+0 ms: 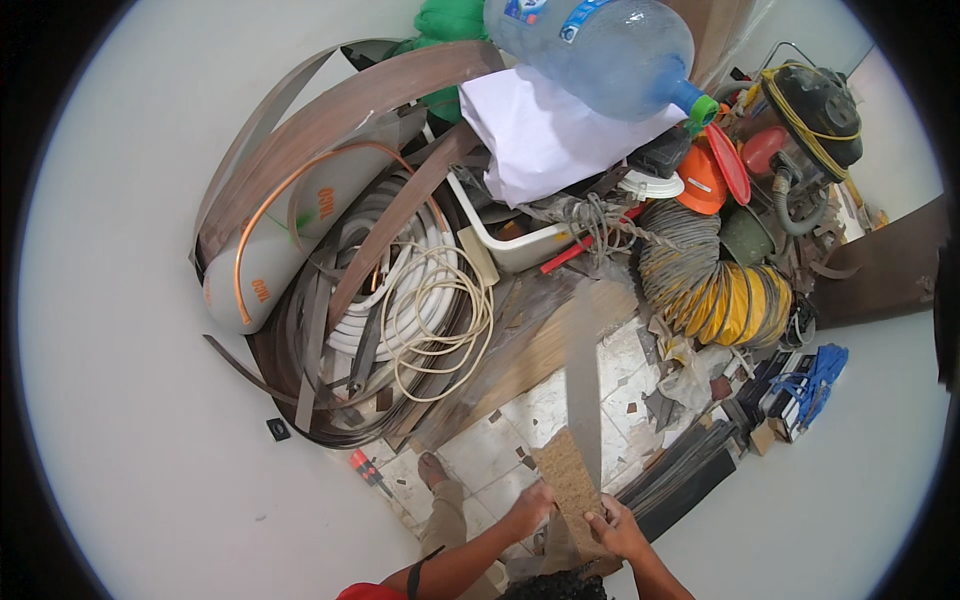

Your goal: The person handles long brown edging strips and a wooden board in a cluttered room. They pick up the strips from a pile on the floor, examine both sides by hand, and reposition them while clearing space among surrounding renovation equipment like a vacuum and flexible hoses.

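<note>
Low in the head view, a speckled brown board (567,468), which looks like particle board, lies between my hands. My left hand (530,507) is closed at the board's left edge. My right hand (617,528) grips the opposite edge, its thumb lying on the face. A long flat grey strip (583,390) runs away from me from behind the board, near my right hand. Below the board, a darker brown piece (562,540) shows partly between my forearms; what it joins is hidden.
Coiled white tubing (400,285) and bent edge strips (350,110) pile up at left. A white bin (520,250), yellow-grey duct (710,275), vacuum cleaner (815,120) and water bottle (610,60) crowd the far side. A red-handled tool (365,465) lies by my foot (432,470).
</note>
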Action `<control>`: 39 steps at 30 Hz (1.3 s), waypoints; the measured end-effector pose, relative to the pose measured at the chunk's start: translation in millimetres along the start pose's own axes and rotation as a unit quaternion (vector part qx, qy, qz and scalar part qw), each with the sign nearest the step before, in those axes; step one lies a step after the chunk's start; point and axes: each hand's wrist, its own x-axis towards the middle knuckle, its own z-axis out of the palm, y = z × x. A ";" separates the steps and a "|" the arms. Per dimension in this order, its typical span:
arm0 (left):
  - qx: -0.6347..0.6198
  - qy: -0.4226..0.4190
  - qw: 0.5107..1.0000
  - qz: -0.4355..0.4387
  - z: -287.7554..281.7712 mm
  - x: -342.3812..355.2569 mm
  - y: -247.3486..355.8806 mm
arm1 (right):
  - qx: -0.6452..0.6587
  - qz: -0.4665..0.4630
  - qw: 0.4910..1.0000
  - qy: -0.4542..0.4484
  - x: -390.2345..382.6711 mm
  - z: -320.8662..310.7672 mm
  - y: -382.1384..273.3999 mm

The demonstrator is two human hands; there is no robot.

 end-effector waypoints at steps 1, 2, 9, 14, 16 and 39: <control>-0.242 0.011 0.970 0.024 -4.6 1.0 4.2 | 0.004 0.019 1.000 -0.020 -1.4 -5.0 1.9; -0.444 0.019 0.896 0.012 -11.6 3.7 9.5 | 0.008 0.039 0.998 -0.039 -4.4 -12.9 4.2; -0.672 0.012 0.741 0.011 -94.8 1.2 25.5 | -0.097 0.017 0.976 -0.197 -6.9 -40.8 21.4; -0.448 -0.155 0.877 0.079 -117.6 -2.8 15.4 | -0.146 0.098 0.982 -0.066 -2.1 -28.3 19.7; -0.184 -0.074 0.978 0.064 -111.1 -12.2 19.1 | -0.157 0.084 0.984 -0.015 1.0 -22.1 17.6; -0.353 0.055 0.932 -0.052 -66.5 -35.4 31.7 | 0.043 -0.011 0.998 -0.039 17.6 36.2 15.3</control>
